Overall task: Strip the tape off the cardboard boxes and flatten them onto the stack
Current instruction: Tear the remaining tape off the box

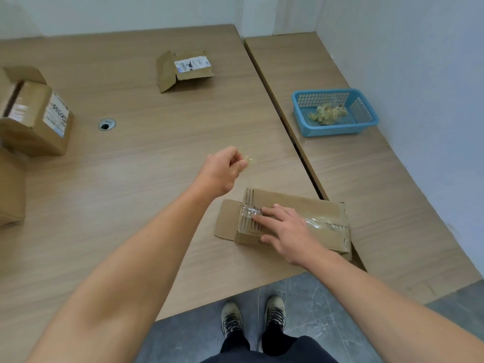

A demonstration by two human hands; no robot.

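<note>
L hand (222, 169) pinches clear tape strip (249, 160), lifted off cardboard box (293, 199) at front edge of desk (131, 166); R hand (286, 229), fingers flat, presses box down as anchor. Blue basket (337, 128) w/ tape scraps (328, 112) by side desk's right edge

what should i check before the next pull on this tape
1. Grip on the tape: ok. The left hand pinches the tape strip, lifted above the table.
2. Box held down: ok. The right hand presses flat on the box.
3. Strip joined to the box: cannot tell, the film is thin and clear.
4. Box stripped: not ok. The seam tape runs along its top to the right end.
5. Place for scrap: ok. The blue basket stands on the right table with tape wads in it.
6. Place to stack: ok. The flattened box lies at the far middle with nothing on it.
</note>
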